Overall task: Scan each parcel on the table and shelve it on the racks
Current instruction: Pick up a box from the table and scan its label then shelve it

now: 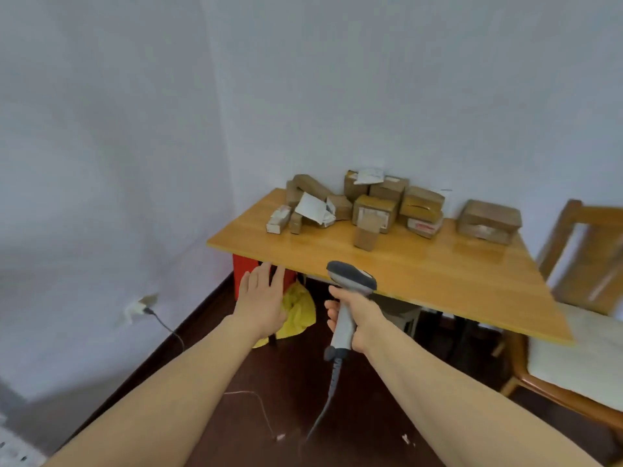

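The head-worn camera looks forward and down from standing height into a room corner, tilted so the table (438, 274) slants down to the right. The left hand (261, 298) and right hand (362, 315), which grips a scanner (352, 276), sit close below the lens, at the table's near edge.

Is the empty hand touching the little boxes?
Apart. Head view: the left hand is by the table edge, bare wood between it and the boxes.
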{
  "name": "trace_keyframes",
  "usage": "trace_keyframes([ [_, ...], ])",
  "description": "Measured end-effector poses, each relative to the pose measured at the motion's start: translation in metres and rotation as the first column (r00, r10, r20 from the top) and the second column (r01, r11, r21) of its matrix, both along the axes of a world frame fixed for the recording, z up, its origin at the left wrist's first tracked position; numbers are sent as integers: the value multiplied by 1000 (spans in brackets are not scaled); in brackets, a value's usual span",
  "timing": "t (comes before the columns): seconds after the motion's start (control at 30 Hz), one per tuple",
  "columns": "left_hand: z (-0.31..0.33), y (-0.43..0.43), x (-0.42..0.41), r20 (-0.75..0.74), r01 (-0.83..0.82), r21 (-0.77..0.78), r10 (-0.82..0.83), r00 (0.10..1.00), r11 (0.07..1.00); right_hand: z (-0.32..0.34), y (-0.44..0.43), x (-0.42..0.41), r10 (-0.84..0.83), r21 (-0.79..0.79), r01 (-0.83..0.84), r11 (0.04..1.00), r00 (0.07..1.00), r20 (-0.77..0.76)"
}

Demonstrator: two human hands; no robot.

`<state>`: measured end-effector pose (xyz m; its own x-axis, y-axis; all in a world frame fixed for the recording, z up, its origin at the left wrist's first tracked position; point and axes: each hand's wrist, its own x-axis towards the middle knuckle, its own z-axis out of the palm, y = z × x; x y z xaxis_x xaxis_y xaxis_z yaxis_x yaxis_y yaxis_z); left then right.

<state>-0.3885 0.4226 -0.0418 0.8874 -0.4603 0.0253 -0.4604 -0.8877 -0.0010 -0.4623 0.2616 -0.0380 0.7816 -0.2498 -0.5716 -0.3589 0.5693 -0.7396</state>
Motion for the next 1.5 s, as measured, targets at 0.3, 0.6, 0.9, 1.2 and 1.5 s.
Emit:
trace_keyframes([
  [0.3, -7, -169, 127, -122, 191, -11, -191, 974, 982, -2, -146, 83, -277, 60, 282, 958, 958, -76],
  [0.6, -37, -305, 190, -223, 243, -30, -244, 944, 970, -37, -281, 128, -361, 79, 378, 922, 916, -174],
  [0.9, -50, -393, 248, -273, 31, -44, -41, 961, 999, -45, -391, 193, -273, 105, 295, 950, 945, -183],
  [1.2, -82, -438, 311, -380, -139, -23, 120, 917, 990, -70, -431, 260, -232, 105, 266, 958, 938, -258],
  [1.5, -75, -527, 395, -321, 106, -243, -183, 929, 964, -74, -474, 327, -494, -26, 499, 866, 846, -201],
])
